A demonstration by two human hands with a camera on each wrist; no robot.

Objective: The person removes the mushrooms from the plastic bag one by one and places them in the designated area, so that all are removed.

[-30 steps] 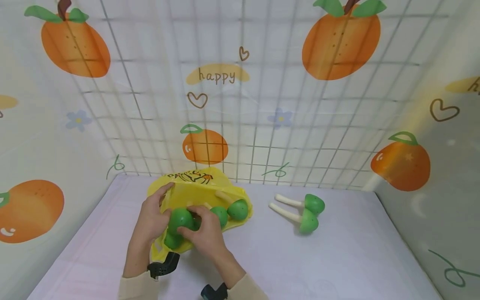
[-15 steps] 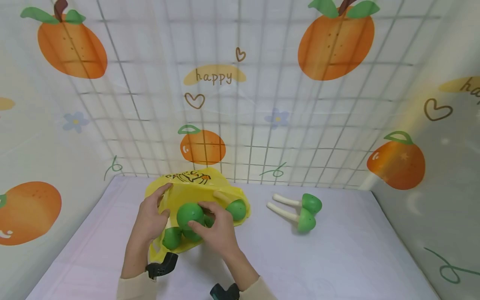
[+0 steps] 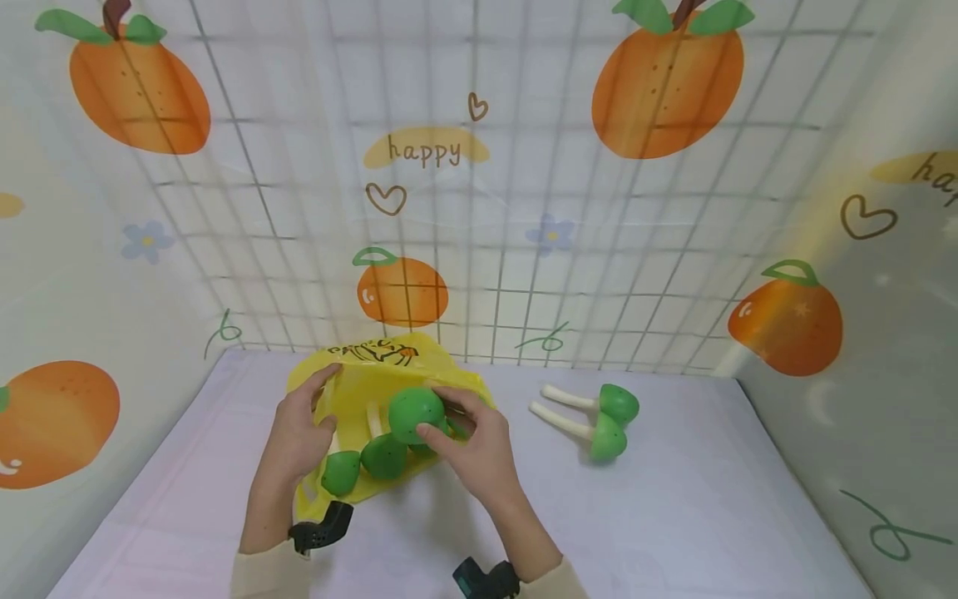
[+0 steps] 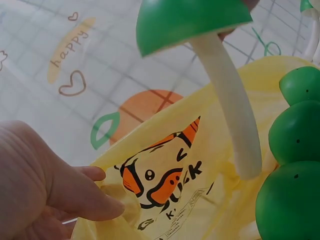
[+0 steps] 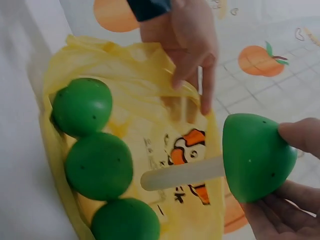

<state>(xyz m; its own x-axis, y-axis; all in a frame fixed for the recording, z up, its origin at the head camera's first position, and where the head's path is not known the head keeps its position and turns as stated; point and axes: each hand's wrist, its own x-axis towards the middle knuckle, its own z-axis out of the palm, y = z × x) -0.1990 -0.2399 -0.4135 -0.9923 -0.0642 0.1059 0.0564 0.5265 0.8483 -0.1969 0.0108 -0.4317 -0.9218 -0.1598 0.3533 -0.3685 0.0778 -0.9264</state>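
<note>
I've got the right hand (image 3: 479, 445) just below the middle of my head view, thumb and fingers pinching a green-capped mushroom (image 3: 416, 414) by its cap. It's held in front of the mouth of a yellow bag (image 3: 355, 391). My left wrist cam catches that mushroom side-on: cap up at the top edge, pale stem slanting toward the lower right, past a cartoon face (image 4: 152, 175) printed on the bag. Honestly can't tell from my end if the stem tip is inside the bag or just in front of it.

The left hand (image 3: 295, 433) is left of center in the head view, gripping the bag's rim with the thumb on the inside and fingers round the back. Some of its fingertips are hidden from me.

There are three other green caps (image 5: 99, 166) in the bag, lined up touching down the left of my right wrist view. From the head cam I only see two of them well, the rest is tucked behind the held one.

Two loose mushrooms (image 3: 609, 437) lie on the pale tabletop (image 3: 674, 516), right of center in the head view, caps right up against each other and stems pointing left. Behind it all, filling the upper frame, is a white backdrop (image 3: 524, 191) with oranges, hearts and "happy" on it. Beige sleeves (image 3: 271, 572) poke in along the bottom edge, with a black wrist unit (image 3: 322, 526) on each arm
</note>
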